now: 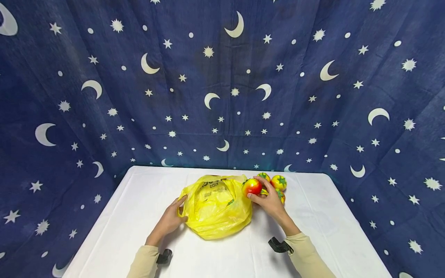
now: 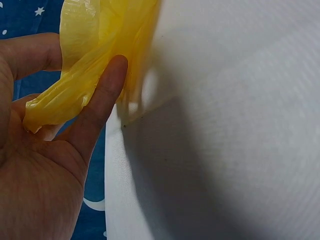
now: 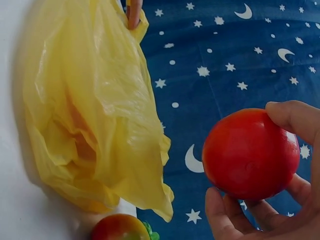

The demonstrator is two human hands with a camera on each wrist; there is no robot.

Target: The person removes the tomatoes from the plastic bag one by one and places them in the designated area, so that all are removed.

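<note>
A yellow plastic bag (image 1: 217, 227) lies on the table with its mouth spread open. My left hand (image 1: 171, 219) grips the bag's left edge; in the left wrist view the yellow film (image 2: 82, 65) runs between thumb and fingers. My right hand (image 1: 272, 202) holds a red and yellow tomato (image 1: 252, 187) at the bag's right rim, fingers and thumb around it. Its smooth red underside faces the right wrist view. Inside the bag, a bit of green leaf (image 1: 230, 202) shows; whatever it belongs to is mostly hidden.
Several more tomatoes (image 1: 279, 182) with green tops sit behind and beside my right hand, partly covered by it. A white cloth covers the table (image 1: 326, 231). Behind it hangs a dark blue curtain (image 1: 194, 96) with moons and stars.
</note>
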